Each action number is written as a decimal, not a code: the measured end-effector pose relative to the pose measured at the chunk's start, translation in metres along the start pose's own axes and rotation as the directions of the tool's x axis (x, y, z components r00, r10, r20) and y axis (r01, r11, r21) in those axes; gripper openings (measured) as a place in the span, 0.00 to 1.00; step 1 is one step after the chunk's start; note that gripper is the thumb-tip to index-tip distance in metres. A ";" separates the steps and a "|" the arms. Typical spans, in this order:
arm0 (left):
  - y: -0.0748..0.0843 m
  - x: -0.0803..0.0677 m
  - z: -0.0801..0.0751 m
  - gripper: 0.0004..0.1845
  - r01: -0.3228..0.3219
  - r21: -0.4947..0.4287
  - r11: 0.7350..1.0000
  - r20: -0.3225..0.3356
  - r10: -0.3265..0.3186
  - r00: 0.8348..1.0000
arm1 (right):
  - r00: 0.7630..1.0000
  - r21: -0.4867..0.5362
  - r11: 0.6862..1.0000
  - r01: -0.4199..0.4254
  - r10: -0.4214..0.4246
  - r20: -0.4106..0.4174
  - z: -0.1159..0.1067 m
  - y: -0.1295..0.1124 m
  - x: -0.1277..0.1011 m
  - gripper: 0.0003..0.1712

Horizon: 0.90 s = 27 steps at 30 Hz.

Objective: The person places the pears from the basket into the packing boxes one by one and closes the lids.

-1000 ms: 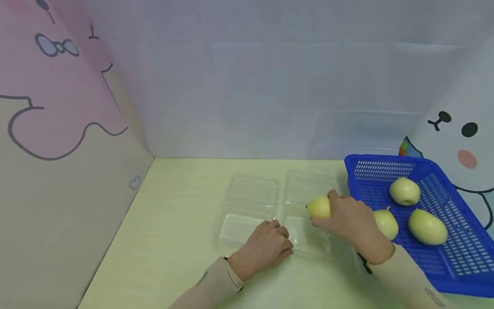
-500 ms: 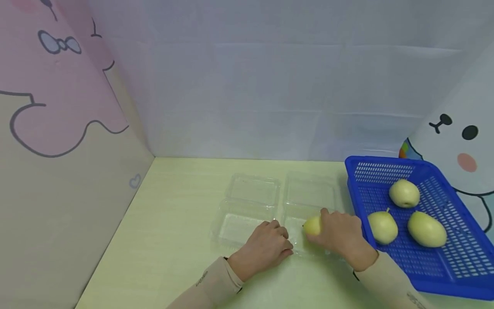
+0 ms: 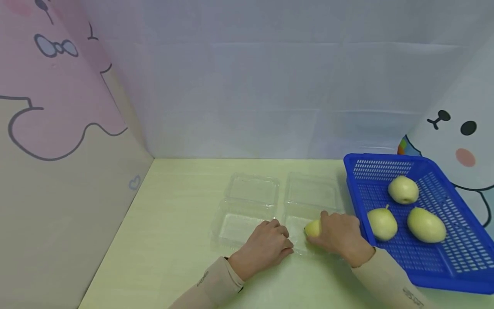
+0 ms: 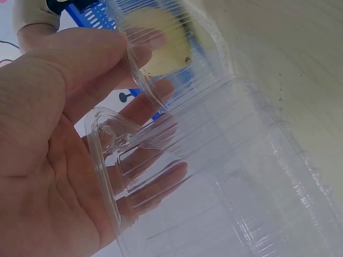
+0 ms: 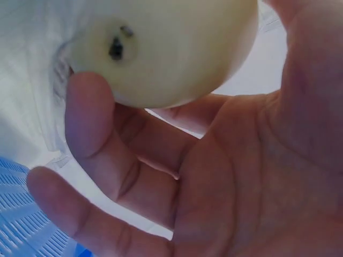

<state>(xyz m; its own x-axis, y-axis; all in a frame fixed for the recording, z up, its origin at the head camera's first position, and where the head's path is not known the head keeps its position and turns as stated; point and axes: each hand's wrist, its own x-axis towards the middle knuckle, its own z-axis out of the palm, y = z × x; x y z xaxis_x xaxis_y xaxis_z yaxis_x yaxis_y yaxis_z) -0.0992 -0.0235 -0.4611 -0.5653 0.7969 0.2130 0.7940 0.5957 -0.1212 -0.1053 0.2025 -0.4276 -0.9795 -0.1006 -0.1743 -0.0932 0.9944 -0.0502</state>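
Two clear plastic clamshell boxes lie open side by side on the pale green table, the left box (image 3: 251, 201) and the right box (image 3: 310, 191). My right hand (image 3: 337, 236) (image 5: 241, 160) curls its fingers round a yellow-green pear (image 3: 311, 228) (image 5: 166, 48) and holds it low in the front half of the right box. My left hand (image 3: 266, 246) (image 4: 48, 160) grips a clear box rim (image 4: 107, 160) at the front where the two boxes meet, thumb above and fingers under the plastic. The pear (image 4: 161, 48) shows through the plastic.
A blue slotted basket (image 3: 349, 180) stands at the right and holds three pears (image 3: 403, 189) (image 3: 382, 223) (image 3: 426, 224). Printed panels wall in the table at the back, left and right. Bare table (image 3: 173, 223) lies left of the boxes.
My right hand has carried the pear down and toward me, from above the right box into its front half. The left hand has stayed where it was.
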 end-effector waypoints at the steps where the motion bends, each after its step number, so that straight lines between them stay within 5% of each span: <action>1: 0.000 0.000 0.000 0.06 0.001 -0.001 1.000 0.001 -0.001 1.000 | 1.000 -0.001 1.000 -0.001 0.001 0.003 0.000 0.000 0.000 0.36; 10: 0.001 0.000 -0.002 0.05 0.016 -0.012 1.000 0.012 -0.016 1.000 | 0.999 -0.029 1.000 0.006 -0.005 0.039 -0.004 -0.001 -0.003 0.42; 16: 0.001 0.000 -0.002 0.05 0.019 -0.019 1.000 0.037 -0.019 0.999 | 0.997 -0.027 0.999 0.018 -0.016 0.070 -0.026 0.005 -0.006 0.45; 27: -0.001 0.000 0.001 0.05 0.014 -0.039 0.999 0.014 -0.013 1.000 | 0.994 0.100 0.994 0.054 -0.043 -0.102 -0.089 0.041 -0.003 0.47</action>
<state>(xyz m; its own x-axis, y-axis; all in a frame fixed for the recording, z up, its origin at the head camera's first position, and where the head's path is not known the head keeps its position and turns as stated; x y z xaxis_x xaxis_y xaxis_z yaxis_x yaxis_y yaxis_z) -0.1004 -0.0238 -0.4616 -0.5790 0.7901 0.2011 0.7941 0.6024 -0.0806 -0.1223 0.2464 -0.3414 -0.9877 -0.1396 -0.0704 -0.1272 0.9793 -0.1576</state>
